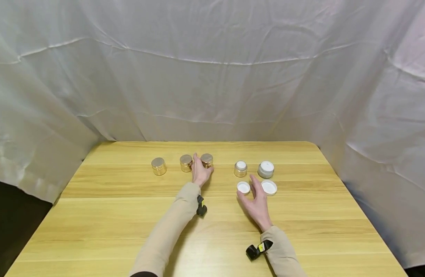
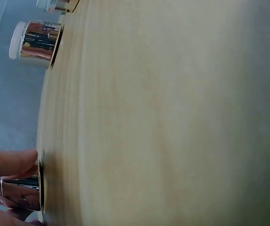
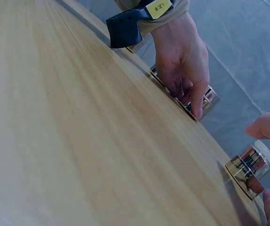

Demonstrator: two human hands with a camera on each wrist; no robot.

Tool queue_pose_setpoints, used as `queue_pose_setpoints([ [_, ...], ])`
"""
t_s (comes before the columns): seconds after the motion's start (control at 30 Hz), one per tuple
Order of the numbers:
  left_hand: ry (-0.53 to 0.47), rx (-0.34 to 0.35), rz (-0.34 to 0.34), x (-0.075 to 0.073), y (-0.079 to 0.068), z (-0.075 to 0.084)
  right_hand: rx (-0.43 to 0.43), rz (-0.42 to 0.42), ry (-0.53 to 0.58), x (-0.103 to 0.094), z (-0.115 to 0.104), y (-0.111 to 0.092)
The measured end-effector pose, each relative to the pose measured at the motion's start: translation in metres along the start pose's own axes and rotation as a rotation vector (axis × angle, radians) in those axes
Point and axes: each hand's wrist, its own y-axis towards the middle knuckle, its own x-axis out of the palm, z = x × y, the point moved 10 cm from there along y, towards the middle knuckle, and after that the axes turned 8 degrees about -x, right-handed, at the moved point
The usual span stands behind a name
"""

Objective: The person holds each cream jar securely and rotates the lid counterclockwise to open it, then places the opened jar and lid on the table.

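My left hand point(image 1: 200, 172) reaches to the back of the table and grips a shiny gold jar with a lid point(image 1: 207, 158), thumb on one side and fingers on the other. In the left wrist view, thumb and fingers wrap that jar point(image 2: 21, 194). My right hand point(image 1: 256, 204) is low over the table, thumb and index finger spread around a small round white-faced lid point(image 1: 243, 187). Whether they touch it is hard to tell. Just beyond stands a gold jar with a white top point(image 1: 240, 169), also visible in the right wrist view.
Two more lidded gold jars, one in the middle point(image 1: 186, 163) and one farther left point(image 1: 159, 166), stand in a row with the gripped one. At right are a silvery jar with a white top point(image 1: 266, 170) and a larger white lid point(image 1: 269, 187). Pale curtains point(image 1: 212, 92) enclose the table.
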Motion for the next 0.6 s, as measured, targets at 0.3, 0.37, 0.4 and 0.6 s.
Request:
queue_pose_setpoints([
  [0.3,-0.012,0.026,-0.043,-0.001,-0.005,0.002,-0.012,0.005,-0.002,0.001,-0.002,0.000],
  [0.37,-0.038,0.025,-0.061,-0.004,-0.007,0.003,-0.005,-0.002,-0.006,0.001,-0.003,0.000],
  [0.4,-0.052,0.023,-0.070,-0.004,-0.008,0.003,0.005,-0.007,0.000,0.001,-0.008,0.000],
  [0.6,-0.086,0.040,-0.095,-0.011,-0.014,0.001,0.005,0.004,0.012,0.000,-0.010,0.001],
])
